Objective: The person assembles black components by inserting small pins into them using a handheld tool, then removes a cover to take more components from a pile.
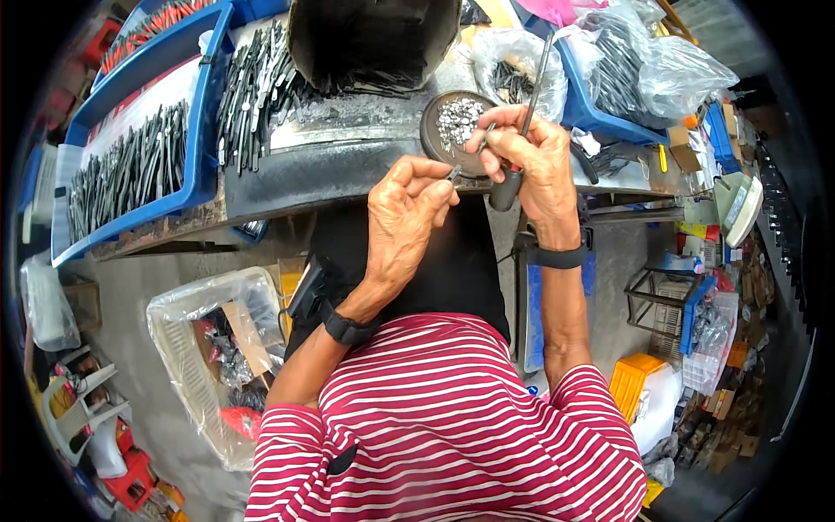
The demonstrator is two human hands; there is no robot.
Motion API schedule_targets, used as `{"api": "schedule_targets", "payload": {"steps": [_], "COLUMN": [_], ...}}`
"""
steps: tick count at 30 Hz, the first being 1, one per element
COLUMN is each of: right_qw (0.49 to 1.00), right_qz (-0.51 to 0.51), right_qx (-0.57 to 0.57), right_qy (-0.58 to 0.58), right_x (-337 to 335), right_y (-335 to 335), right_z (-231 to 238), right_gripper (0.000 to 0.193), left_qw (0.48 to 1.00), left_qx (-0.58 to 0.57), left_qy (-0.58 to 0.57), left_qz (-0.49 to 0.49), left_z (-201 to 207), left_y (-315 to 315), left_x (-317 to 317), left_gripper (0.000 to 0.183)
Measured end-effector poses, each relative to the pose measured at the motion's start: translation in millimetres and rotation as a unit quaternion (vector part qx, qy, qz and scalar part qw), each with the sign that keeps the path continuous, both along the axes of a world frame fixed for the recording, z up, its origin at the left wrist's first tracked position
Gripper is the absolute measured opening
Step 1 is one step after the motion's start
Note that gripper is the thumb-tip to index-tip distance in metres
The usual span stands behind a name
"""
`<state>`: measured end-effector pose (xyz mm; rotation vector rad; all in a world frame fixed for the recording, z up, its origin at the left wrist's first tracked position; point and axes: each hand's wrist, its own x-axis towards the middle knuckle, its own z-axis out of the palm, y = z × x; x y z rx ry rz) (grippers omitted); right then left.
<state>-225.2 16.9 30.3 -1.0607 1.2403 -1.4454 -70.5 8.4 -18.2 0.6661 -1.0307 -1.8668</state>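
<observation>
Just in front of the bench edge, my left hand (402,217) is closed, thumb and forefinger pinching a small grey metal piece (453,173). My right hand (541,165) is closed around a screwdriver (507,189), its dark handle pointing down and its long shaft rising past the knuckles. The same hand's thumb and forefinger also pinch a small metal part (488,137), too small to name. Beside both hands a round brown dish (426,137) holds many tiny silver pieces (459,120). The two hands are apart.
Blue trays (202,143) of dark metal strips stand at the left, with loose dark strips (254,96) beside them. A large dark container (374,43) sits at the back. Right of it are a plastic bag (519,70) and another blue tray (609,123). A plastic-lined crate (174,322) stands below left.
</observation>
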Motion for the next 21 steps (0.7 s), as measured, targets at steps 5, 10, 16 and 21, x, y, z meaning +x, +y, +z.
{"api": "schedule_targets", "payload": {"steps": [5,10,16,21], "right_qw": [1.000,0.999,0.999,0.998], "right_qz": [-0.024,-0.019,-0.023,-0.022], "right_qx": [0.003,-0.004,0.000,-0.001], "right_qy": [0.000,-0.033,-0.050,-0.052], "right_x": [16,17,19,19], "right_y": [4,8,10,11], "right_z": [-8,-12,-14,-15], "right_gripper": [0.014,0.013,0.013,0.013], "left_qw": [1.000,1.000,1.000,1.000], "left_qx": [0.012,0.011,0.012,0.000], "left_qy": [-0.010,-0.006,0.004,-0.007], "left_qz": [0.005,0.006,0.007,0.012], "left_z": [3,3,1,0], "left_y": [1,2,3,4], "left_x": [1,2,2,1], "left_gripper": [0.014,0.013,0.013,0.013]}}
